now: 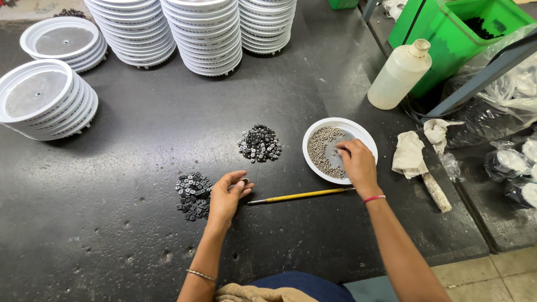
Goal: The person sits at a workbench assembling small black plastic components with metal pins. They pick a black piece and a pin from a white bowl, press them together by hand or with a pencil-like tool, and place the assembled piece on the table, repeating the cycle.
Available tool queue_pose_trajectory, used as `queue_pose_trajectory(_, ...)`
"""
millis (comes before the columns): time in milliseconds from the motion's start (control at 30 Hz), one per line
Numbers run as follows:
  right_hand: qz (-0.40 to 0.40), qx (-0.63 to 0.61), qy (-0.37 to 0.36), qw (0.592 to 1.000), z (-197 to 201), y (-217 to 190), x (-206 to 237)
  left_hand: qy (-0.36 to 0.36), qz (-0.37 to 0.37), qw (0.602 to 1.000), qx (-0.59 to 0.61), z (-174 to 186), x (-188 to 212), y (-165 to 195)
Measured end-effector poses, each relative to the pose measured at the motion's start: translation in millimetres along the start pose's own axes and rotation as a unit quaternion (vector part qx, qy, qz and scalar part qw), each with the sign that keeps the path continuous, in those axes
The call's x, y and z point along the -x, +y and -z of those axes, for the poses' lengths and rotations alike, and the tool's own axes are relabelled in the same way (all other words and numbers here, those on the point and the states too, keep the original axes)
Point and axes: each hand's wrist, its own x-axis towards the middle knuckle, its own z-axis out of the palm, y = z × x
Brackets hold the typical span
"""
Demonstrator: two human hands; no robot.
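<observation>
My right hand [356, 162] reaches into a shallow white dish [319, 131] of several small metal screws [320, 146], fingertips pinched together on the screws. My left hand [227, 193] rests on the dark table, pinching a small black square part between thumb and fingers. Just left of it lies a pile of small black square parts [193, 195]. A second, darker pile of small parts [259, 143] sits between the two hands, farther back. A thin yellow-handled tool [299, 195] lies flat on the table below the dish.
Tall stacks of white round lids [207, 33] stand at the back, with shorter stacks [45, 98] at the left. A white plastic bottle [398, 75], green bins [464, 33], crumpled rags [409, 154] and plastic bags [512, 162] crowd the right side.
</observation>
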Motion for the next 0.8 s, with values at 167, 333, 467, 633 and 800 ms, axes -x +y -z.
queue_pose_trajectory(167,0.004,0.018,0.005,1.0,-2,2,0,0.017,-0.016,1.0,-0.006,3,0,-2)
queue_pose_trajectory(333,-0.006,0.007,0.006,1.0,-3,2,-4,0.02,-0.038,0.999,-0.033,6,0,-3)
queue_pose_trajectory(467,0.0,0.034,-0.003,0.999,-6,-1,-8,0.019,-0.046,0.997,-0.065,4,3,-1)
queue_pose_trajectory(633,-0.004,0.035,-0.023,0.999,-7,-9,-14,0.024,0.006,0.999,-0.027,-1,4,5)
queue_pose_trajectory(800,-0.017,0.057,-0.03,0.998,-5,-17,-16,0.0,-0.011,1.0,0.005,-2,0,5)
